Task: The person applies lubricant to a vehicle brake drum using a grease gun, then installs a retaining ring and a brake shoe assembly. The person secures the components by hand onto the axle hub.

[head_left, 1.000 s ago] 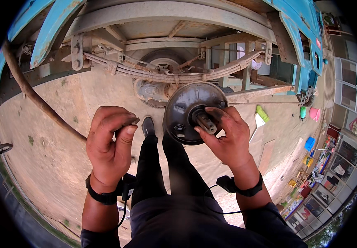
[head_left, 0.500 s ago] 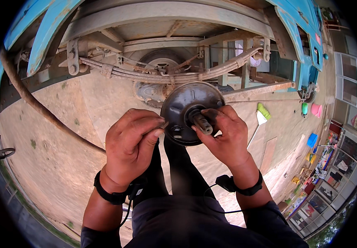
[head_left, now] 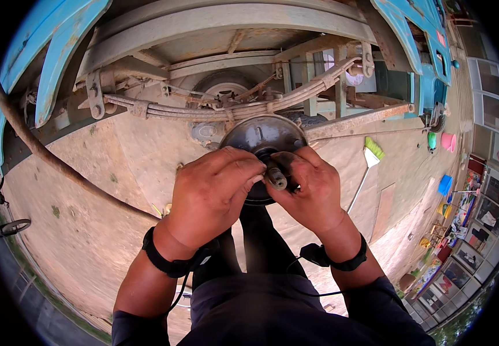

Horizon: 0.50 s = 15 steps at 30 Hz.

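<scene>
A dark round metal plate (head_left: 261, 131) with a short splined shaft (head_left: 277, 176) at its center is held up between my hands, beneath the vehicle's rusty leaf spring (head_left: 295, 101). My right hand (head_left: 313, 190) grips the plate's shaft at its collar, thumb and fingers around it. My left hand (head_left: 215, 196) is pinched beside the shaft, its fingertips at the collar; the small metal piece seen in it earlier is now mostly hidden by the fingers.
A blue vehicle body (head_left: 59, 75) with rusty frame spans the top. A wooden pole (head_left: 76, 173) slants at left, near a bicycle (head_left: 12, 225). At right are a green broom (head_left: 373, 151), a pink bucket (head_left: 447, 142), a blue container (head_left: 444, 184) and windows along a building (head_left: 489, 104).
My left hand has moved right and slightly up, from beside the plate to the shaft at its center. My right hand keeps hold, shifting only slightly.
</scene>
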{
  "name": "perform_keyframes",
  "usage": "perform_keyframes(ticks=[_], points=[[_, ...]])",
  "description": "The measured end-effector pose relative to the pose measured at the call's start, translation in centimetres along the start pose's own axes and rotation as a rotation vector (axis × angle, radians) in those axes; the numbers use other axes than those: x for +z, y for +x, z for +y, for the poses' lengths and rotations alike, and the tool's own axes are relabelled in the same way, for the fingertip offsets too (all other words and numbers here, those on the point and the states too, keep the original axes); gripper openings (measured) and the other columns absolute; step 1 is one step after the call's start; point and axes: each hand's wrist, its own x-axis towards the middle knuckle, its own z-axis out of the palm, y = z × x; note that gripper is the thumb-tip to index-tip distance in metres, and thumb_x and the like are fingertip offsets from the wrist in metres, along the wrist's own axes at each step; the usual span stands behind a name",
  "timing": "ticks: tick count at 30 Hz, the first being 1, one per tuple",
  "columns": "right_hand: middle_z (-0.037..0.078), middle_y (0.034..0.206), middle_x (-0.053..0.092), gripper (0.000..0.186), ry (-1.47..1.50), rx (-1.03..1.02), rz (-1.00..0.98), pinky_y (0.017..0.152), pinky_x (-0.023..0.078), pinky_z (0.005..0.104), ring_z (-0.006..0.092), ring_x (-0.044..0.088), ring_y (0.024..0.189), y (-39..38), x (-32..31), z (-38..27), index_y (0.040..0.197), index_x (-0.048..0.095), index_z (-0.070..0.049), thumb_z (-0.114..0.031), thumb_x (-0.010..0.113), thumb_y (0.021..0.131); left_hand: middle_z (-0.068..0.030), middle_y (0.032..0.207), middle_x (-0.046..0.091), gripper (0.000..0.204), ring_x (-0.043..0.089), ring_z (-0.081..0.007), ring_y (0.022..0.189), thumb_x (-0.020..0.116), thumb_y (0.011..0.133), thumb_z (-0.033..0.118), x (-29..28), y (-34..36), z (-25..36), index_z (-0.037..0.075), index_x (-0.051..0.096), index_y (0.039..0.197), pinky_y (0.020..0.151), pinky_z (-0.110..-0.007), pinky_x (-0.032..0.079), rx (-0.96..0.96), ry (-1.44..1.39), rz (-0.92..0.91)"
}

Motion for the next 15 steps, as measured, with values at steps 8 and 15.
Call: perform_keyframes(ticks=[8, 15], points=[[0.007, 0.098, 0.065, 0.044, 0.0, -0.008, 0.003, 0.067, 0.057, 0.0416, 0.0307, 0.069, 0.081, 0.11, -0.09, -0.13, 0.109, 0.071, -0.009, -0.017, 0.087, 0.069, -0.0113, 0.101, 0.075, 0.023, 0.073, -0.0318, 0.086, 0.078, 0.082, -0.003, 0.11, 0.38, 0.06, 0.005, 0.074, 0.103, 0.074, -0.039, 0.06, 0.042, 0.097, -0.072], [0.007, 0.097, 0.064, 0.044, 0.002, -0.011, -0.013, 0.067, 0.057, 0.0416, 0.0308, 0.069, 0.08, 0.18, -0.23, -0.1, 0.111, 0.071, -0.01, -0.019, 0.087, 0.07, -0.0113, 0.103, 0.075, 0.023, 0.074, -0.0318, 0.088, 0.08, 0.082, -0.002, 0.06, 0.02, 0.0, 0.005, 0.075, 0.104, 0.076, -0.038, 0.061, -0.014, 0.056, -0.066]])
